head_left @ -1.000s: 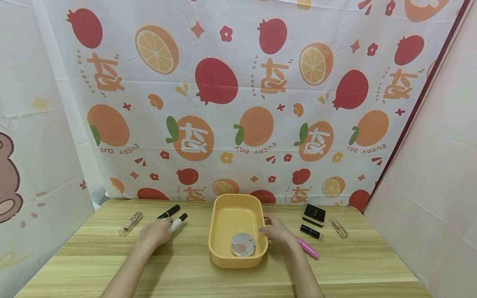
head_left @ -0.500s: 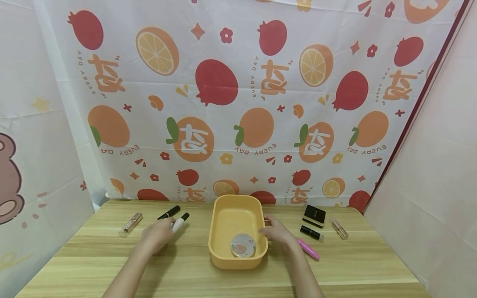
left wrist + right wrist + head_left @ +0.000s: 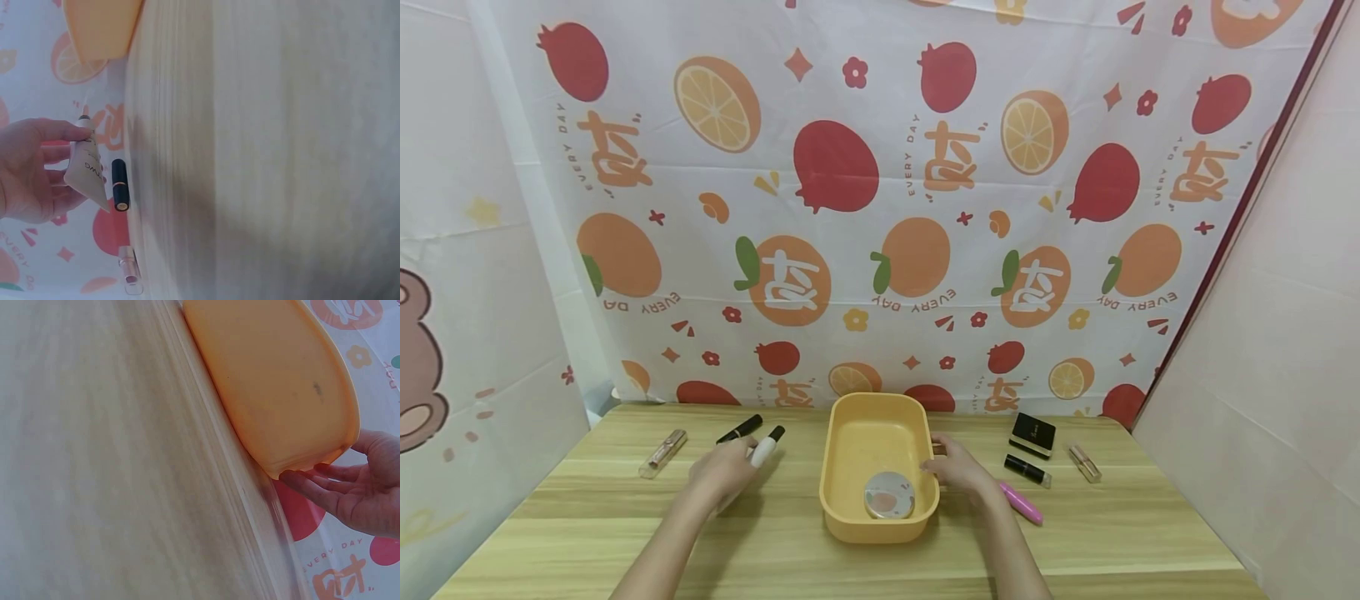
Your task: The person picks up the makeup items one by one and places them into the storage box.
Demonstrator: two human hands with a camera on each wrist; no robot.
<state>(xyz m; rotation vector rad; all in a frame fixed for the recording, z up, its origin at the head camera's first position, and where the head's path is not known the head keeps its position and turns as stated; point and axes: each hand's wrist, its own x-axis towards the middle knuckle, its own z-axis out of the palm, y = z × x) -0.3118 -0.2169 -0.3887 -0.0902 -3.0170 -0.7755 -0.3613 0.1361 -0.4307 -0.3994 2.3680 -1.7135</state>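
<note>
My left hand (image 3: 724, 471) holds a white squeeze tube (image 3: 763, 452) with a black cap, pinched between thumb and fingers. In the left wrist view the tube (image 3: 87, 164) hangs flat end down, dark lettering on its side. A black lipstick tube (image 3: 741, 427) lies just beyond that hand. At the middle of the table stands a yellow bin (image 3: 877, 531) with a round, pale patterned case (image 3: 889, 495) inside. My right hand (image 3: 958, 467) grips the bin's right wall; in the right wrist view, its thumb is at the rim and its fingers (image 3: 312, 489) against the outside.
At the left lies a clear-and-gold lipstick tube (image 3: 663, 453). On the right are a black square case (image 3: 1032, 434), a black tube with a clear end (image 3: 1027, 469), a pink tube (image 3: 1021, 502) and a small gold tube (image 3: 1084, 462). A printed curtain (image 3: 880, 208) hangs behind the table.
The left hand has shifted slightly right, carrying the white tube with it. My right hand and the bin have stayed in place.
</note>
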